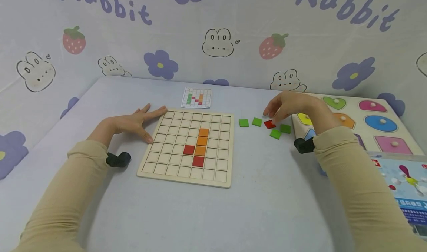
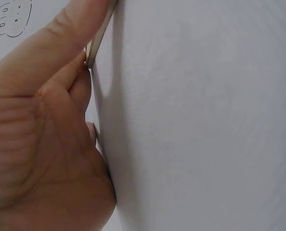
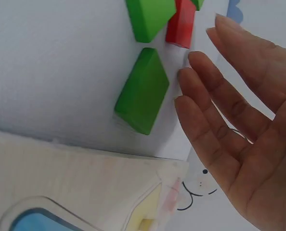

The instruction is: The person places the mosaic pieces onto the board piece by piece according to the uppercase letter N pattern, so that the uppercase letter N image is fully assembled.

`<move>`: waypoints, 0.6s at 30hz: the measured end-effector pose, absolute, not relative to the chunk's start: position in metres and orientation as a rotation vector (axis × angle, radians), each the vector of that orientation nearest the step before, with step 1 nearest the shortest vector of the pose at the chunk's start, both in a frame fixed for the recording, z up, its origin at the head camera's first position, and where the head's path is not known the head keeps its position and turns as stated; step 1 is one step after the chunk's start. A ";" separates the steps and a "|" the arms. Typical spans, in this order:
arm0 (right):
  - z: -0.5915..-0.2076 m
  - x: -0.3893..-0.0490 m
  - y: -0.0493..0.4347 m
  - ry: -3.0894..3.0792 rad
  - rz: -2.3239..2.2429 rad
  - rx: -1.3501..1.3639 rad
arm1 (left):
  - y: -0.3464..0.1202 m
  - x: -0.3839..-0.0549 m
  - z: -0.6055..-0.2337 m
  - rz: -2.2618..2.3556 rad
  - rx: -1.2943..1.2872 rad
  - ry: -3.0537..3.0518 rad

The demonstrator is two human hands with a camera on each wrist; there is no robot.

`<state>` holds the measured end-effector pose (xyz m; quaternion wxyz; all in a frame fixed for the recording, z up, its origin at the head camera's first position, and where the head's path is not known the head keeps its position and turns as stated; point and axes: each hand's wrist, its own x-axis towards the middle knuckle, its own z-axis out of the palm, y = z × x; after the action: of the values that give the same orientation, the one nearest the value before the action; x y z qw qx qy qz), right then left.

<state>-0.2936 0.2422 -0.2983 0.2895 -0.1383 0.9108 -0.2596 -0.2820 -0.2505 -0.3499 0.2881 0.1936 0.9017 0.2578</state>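
My left hand (image 1: 131, 122) spreads against the left side of a wooden grid board (image 1: 230, 148), thumb and index finger at its edge. On the board, three orange tiles (image 1: 202, 141) form a column, with one red tile (image 1: 189, 149) left of it and another (image 1: 198, 161) below. My right hand (image 1: 291, 103) hovers over loose tiles right of the board, fingertips close to a red tile (image 1: 269, 125). Around that tile lie several green tiles (image 1: 244, 123). In the right wrist view, the fingers are loosely bent, with nothing between them, beside a green tile (image 3: 143, 91).
Behind the board lies a small card (image 1: 196, 98) printed with a coloured grid pattern. At the right stands a knobbed shape puzzle (image 1: 358, 115), with a blue printed box (image 1: 407, 185) nearer to me. A patterned cloth (image 1: 247, 18) hangs along the back.
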 end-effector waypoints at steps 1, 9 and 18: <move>-0.299 -0.294 0.242 2.425 -0.686 -0.377 | -0.251 -0.282 -0.350 0.688 0.513 2.409; -0.305 -0.296 0.238 2.431 -0.631 -0.372 | -0.250 -0.281 -0.349 0.673 0.488 2.410; -0.308 -0.295 0.236 2.482 -0.618 -0.436 | -0.249 -0.280 -0.347 0.679 0.503 2.409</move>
<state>-0.2948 0.2360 -0.3076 0.2701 -0.1617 0.9210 -0.2294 -0.2799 -0.2493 -0.3472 0.2899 0.1886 0.9031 0.2544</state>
